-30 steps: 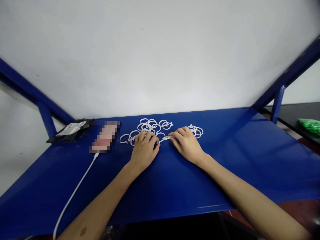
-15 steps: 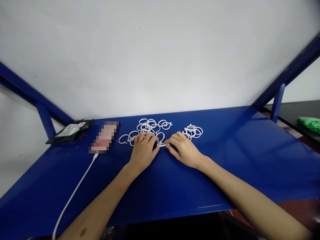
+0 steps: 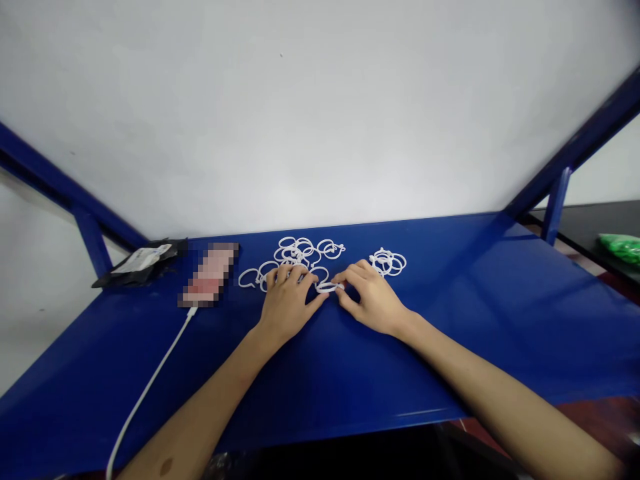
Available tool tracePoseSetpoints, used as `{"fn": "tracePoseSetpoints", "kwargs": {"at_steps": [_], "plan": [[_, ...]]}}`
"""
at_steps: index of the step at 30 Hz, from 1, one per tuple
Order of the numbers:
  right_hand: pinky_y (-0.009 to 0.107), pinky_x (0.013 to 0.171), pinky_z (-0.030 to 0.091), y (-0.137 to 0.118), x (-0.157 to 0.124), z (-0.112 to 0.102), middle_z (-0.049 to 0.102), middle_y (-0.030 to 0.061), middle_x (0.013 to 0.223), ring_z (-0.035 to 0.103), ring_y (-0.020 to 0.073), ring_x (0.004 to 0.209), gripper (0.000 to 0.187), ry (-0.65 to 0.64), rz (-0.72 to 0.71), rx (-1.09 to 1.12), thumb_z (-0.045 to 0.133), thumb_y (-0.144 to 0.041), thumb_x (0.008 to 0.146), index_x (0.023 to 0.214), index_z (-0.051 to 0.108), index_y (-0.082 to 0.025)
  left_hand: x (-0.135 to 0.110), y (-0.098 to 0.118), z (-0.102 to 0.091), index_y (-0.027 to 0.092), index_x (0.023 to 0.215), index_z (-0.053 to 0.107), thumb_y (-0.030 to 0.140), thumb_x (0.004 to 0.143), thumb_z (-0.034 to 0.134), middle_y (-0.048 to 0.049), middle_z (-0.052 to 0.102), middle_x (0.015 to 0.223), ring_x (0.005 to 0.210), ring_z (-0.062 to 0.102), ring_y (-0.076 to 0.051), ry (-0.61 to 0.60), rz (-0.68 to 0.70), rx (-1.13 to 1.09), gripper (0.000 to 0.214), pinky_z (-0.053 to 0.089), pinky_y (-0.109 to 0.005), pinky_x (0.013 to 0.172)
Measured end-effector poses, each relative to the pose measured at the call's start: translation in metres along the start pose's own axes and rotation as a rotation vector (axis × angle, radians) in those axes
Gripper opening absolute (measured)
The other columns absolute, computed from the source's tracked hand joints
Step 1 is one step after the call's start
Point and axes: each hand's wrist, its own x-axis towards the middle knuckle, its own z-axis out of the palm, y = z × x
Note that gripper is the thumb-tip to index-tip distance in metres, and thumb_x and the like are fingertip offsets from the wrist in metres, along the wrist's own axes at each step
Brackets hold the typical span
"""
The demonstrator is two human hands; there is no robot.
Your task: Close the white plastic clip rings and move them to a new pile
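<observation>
Head: right hand (image 3: 374, 301) fingers pinch ring (image 3: 327, 288); left hand (image 3: 287, 305) spread flat; table (image 3: 450, 347) edge far.

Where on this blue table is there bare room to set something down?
Bare: the table right of the small ring stack, and the strip between left hand, right hand and the near edge. Crowded: back left, with loose rings, phone, pouch, cable.
</observation>
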Motion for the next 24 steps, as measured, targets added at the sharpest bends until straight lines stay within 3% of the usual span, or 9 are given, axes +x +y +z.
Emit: {"fn": "tracePoseSetpoints", "kwargs": {"at_steps": [8,17,24], "plan": [[0.041,0.086,0.048,-0.0008,-0.0003,-0.0043,0.067,0.0066,0.097,0.053,0.0237,0.093,0.011,0.079,-0.036,0.030,0.053,-0.019,0.094,0.101,0.062,-0.021,-0.0007,0.0035,-0.0050,0.023,0.112,0.066,0.041,0.090,0.068,-0.0062,0.069,0.111,0.108,0.053,-0.028,0.065,0.048,-0.171,0.028,0.039,-0.046,0.093],[0.041,0.087,0.048,0.0002,-0.0016,-0.0069,0.066,0.0079,0.104,0.054,0.0233,0.096,0.017,0.046,-0.106,0.012,0.050,-0.020,0.098,0.108,0.064,-0.022,-0.0027,0.0041,-0.0072,0.023,0.137,0.053,0.038,0.092,0.065,-0.0078,0.065,0.121,0.109,0.054,-0.027,0.164,0.071,-0.199,0.049,0.041,-0.044,0.098],[0.040,0.086,0.048,0.0015,-0.0011,-0.0070,0.068,0.0078,0.103,0.054,0.0224,0.094,0.019,0.076,-0.216,-0.001,0.050,-0.017,0.099,0.110,0.064,-0.021,-0.0011,0.0055,-0.0078,0.026,0.131,0.060,0.029,0.094,0.065,-0.0057,0.066,0.117,0.107,0.055,-0.025,0.193,0.182,-0.222,0.037,0.043,-0.042,0.095]]}}
